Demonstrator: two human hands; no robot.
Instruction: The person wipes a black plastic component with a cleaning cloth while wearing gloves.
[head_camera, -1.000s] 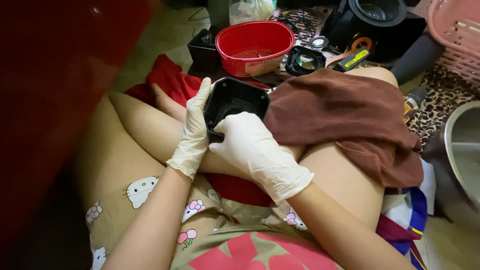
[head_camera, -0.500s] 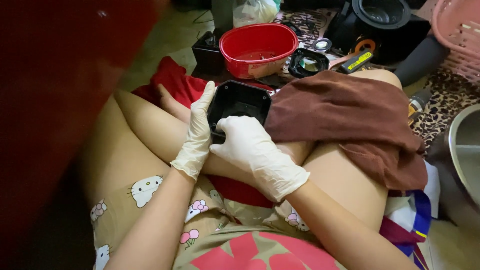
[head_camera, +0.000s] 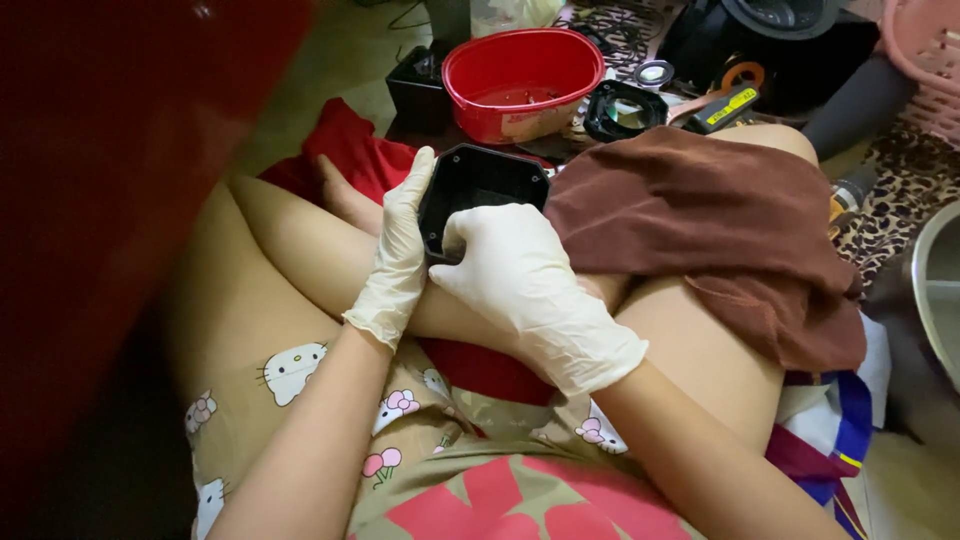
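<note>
Both my hands wear white gloves and hold a black square plastic housing (head_camera: 478, 182) over my crossed legs. My left hand (head_camera: 398, 250) grips its left edge, fingers pointing up along the side. Across the near edge of the housing lies my right hand (head_camera: 520, 275), covering that part. The open hollow of the housing faces up toward me. A brown cloth (head_camera: 700, 220) is draped over my right knee, touching the housing's right side.
A red oval tub (head_camera: 520, 80) stands on the floor beyond the housing. Right of it lie a black ring-shaped part (head_camera: 625, 108) and a yellow-and-black tool (head_camera: 725, 105). A pink basket (head_camera: 925, 50) and a metal bowl (head_camera: 940, 290) sit at the right. A red blurred surface (head_camera: 110, 200) fills the left.
The hands keep the same grip on the black housing. The view has shifted only slightly; nothing else has moved.
</note>
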